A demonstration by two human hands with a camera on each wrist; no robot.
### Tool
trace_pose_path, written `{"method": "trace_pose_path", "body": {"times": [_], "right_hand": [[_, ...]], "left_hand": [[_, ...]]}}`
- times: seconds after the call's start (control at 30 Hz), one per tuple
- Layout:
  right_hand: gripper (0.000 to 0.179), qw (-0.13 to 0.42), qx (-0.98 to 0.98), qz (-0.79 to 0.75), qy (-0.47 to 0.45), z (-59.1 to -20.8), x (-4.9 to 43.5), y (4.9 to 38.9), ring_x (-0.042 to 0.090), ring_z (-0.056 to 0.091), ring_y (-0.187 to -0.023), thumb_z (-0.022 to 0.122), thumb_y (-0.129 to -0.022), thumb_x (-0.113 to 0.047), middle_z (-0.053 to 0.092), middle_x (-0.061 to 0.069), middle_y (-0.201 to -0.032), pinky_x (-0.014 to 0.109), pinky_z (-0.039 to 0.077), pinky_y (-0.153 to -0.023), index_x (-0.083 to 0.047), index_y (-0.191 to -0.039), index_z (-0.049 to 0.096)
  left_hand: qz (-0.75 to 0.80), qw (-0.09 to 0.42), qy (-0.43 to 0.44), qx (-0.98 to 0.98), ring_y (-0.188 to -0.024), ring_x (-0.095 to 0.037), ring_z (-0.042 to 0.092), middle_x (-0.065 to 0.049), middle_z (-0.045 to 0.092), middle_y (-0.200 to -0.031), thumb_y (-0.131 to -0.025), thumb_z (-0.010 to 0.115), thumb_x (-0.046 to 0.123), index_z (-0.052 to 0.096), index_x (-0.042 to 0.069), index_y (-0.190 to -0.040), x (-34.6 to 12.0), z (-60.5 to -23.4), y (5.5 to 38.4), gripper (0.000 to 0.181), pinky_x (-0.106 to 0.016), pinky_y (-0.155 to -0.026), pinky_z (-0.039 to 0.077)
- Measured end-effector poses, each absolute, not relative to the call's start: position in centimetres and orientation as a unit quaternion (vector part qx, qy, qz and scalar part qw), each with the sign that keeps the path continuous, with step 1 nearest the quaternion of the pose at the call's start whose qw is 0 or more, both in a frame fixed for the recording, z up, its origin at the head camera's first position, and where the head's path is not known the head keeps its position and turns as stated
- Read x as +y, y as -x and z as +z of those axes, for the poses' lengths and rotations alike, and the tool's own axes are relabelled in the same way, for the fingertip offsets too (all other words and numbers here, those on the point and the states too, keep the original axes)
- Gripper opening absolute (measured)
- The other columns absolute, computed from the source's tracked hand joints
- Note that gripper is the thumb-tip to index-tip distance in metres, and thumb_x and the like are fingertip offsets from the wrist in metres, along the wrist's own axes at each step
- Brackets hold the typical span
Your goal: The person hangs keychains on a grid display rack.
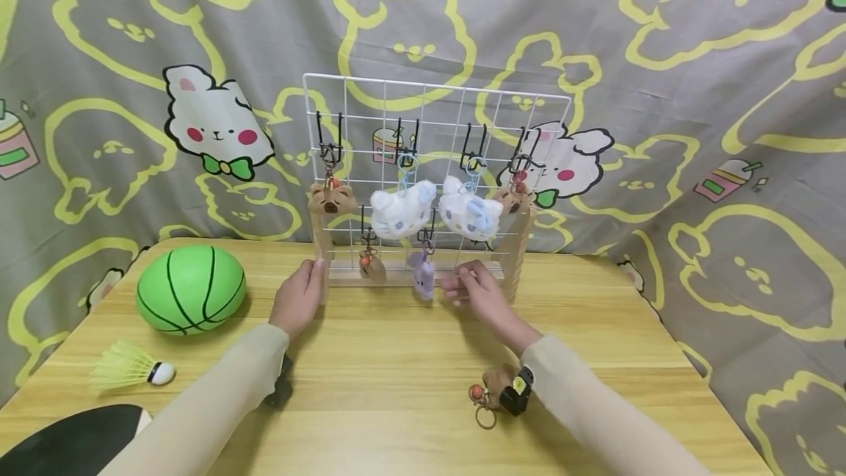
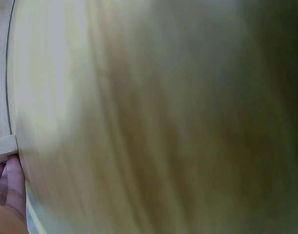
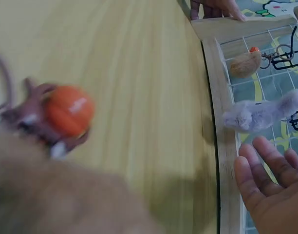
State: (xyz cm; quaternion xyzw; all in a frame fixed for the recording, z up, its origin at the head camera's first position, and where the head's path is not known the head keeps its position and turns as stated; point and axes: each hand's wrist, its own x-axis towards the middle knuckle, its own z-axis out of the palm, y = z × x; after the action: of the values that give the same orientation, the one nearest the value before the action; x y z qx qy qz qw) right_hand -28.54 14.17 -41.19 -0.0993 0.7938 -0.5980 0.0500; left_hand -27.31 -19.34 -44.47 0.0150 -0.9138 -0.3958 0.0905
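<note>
A white wire-grid display rack with a wooden frame [image 1: 322, 241] stands at the back of the table. My left hand [image 1: 299, 298] grips its left post low down, thumb at the front. My right hand [image 1: 485, 300] holds nothing, its fingers loosely extended beside a hanging purple plush keychain [image 1: 423, 275]. Left of that hangs a small brown plush keychain [image 1: 374, 268]. On the upper hooks are a brown bear plush [image 1: 333, 200], two white plush heads [image 1: 402, 211] with blue bows, and another brown plush [image 1: 514, 200]. A brown keychain with an orange ball [image 1: 476, 391] shows beside the right wrist.
To the left on the table sit a green ball [image 1: 192, 290], a yellow shuttlecock [image 1: 128, 367] and a dark paddle-like object [image 1: 73, 443], partly covered by the left sleeve. A patterned grey curtain [image 1: 277, 35] hangs close behind the rack and around both sides.
</note>
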Motion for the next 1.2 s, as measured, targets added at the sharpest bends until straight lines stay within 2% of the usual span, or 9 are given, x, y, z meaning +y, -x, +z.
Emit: {"method": "trace_pose_path", "body": {"times": [0.2,0.3,0.4,0.57,0.67,0.8,0.9,1.07,1.2], "right_hand": [[0.029,0.072,0.835,-0.499,0.220,-40.9,16.6,26.6,0.041,0.073,-0.102,0.049,-0.111,-0.014,0.072,0.029,-0.112,0.041,0.063,-0.088,0.011,-0.119,0.059],[0.028,0.093,0.855,-0.424,0.285,-40.7,17.7,25.6,0.027,0.072,-0.098,0.057,-0.108,-0.021,0.075,0.017,-0.107,0.032,0.061,-0.085,0.004,-0.117,0.067],[0.027,0.127,0.863,-0.354,0.337,-40.3,18.5,24.5,0.014,0.067,-0.096,0.064,-0.105,-0.026,0.074,0.007,-0.105,0.026,0.057,-0.086,-0.002,-0.117,0.068],[0.038,0.182,0.865,-0.273,0.379,-39.6,19.5,22.9,0.016,0.062,-0.104,0.073,-0.099,-0.034,0.068,0.005,-0.112,0.034,0.055,-0.094,-0.007,-0.123,0.063],[0.038,0.181,0.869,-0.233,0.397,-39.3,20.0,21.9,0.016,0.056,-0.106,0.076,-0.097,-0.036,0.064,0.002,-0.115,0.033,0.051,-0.093,-0.013,-0.123,0.062],[0.029,0.166,0.867,-0.201,0.424,-39.2,20.7,20.7,0.009,0.049,-0.098,0.080,-0.093,-0.036,0.062,-0.004,-0.107,0.023,0.045,-0.084,-0.023,-0.114,0.065],[0.025,0.166,0.863,-0.195,0.435,-39.4,21.4,19.9,0.005,0.047,-0.097,0.082,-0.091,-0.035,0.060,-0.008,-0.106,0.019,0.042,-0.081,-0.028,-0.109,0.066],[0.027,0.169,0.863,-0.193,0.435,-40.0,22.2,18.9,0.002,0.045,-0.108,0.082,-0.091,-0.035,0.056,-0.010,-0.120,0.021,0.045,-0.086,-0.033,-0.111,0.064],[0.030,0.134,0.863,-0.180,0.453,-40.7,22.5,18.1,0.003,0.046,-0.112,0.083,-0.091,-0.032,0.054,-0.010,-0.124,0.024,0.048,-0.090,-0.034,-0.113,0.063]], "left_hand": [[-0.397,0.091,-0.014,-0.913,-0.103,-0.039,0.066,-0.024,0.068,-0.115,-0.115,0.018,0.050,0.053,-0.002,-0.136,-19.3,-44.4,27.2,0.066,-0.056,-0.091,0.052],[-0.400,0.090,-0.014,-0.912,-0.104,-0.039,0.066,-0.025,0.068,-0.115,-0.115,0.018,0.050,0.053,-0.002,-0.136,-19.3,-44.4,27.1,0.067,-0.056,-0.092,0.052],[-0.403,0.091,-0.014,-0.911,-0.106,-0.041,0.066,-0.026,0.068,-0.117,-0.114,0.018,0.050,0.053,-0.003,-0.137,-19.3,-44.4,27.2,0.067,-0.057,-0.093,0.052],[-0.405,0.091,-0.012,-0.910,-0.112,-0.044,0.066,-0.027,0.068,-0.122,-0.114,0.016,0.052,0.051,-0.003,-0.140,-19.4,-44.7,27.5,0.071,-0.059,-0.098,0.051],[-0.406,0.090,-0.012,-0.909,-0.112,-0.043,0.066,-0.026,0.068,-0.122,-0.113,0.015,0.053,0.051,-0.003,-0.140,-19.5,-44.8,27.6,0.072,-0.059,-0.098,0.051],[-0.405,0.092,-0.009,-0.910,-0.109,-0.043,0.067,-0.026,0.068,-0.120,-0.114,0.016,0.052,0.052,-0.003,-0.139,-19.4,-44.8,27.7,0.071,-0.058,-0.095,0.052],[-0.404,0.096,-0.009,-0.909,-0.106,-0.042,0.067,-0.026,0.068,-0.117,-0.114,0.017,0.051,0.053,-0.003,-0.137,-19.4,-44.6,27.6,0.069,-0.057,-0.094,0.052],[-0.404,0.094,-0.012,-0.910,-0.107,-0.042,0.067,-0.026,0.068,-0.118,-0.114,0.018,0.050,0.053,-0.003,-0.137,-19.3,-44.4,27.4,0.067,-0.058,-0.095,0.052],[-0.402,0.089,-0.013,-0.911,-0.108,-0.042,0.067,-0.027,0.068,-0.119,-0.115,0.017,0.049,0.052,-0.004,-0.137,-19.3,-44.3,27.2,0.067,-0.058,-0.096,0.052]]}}
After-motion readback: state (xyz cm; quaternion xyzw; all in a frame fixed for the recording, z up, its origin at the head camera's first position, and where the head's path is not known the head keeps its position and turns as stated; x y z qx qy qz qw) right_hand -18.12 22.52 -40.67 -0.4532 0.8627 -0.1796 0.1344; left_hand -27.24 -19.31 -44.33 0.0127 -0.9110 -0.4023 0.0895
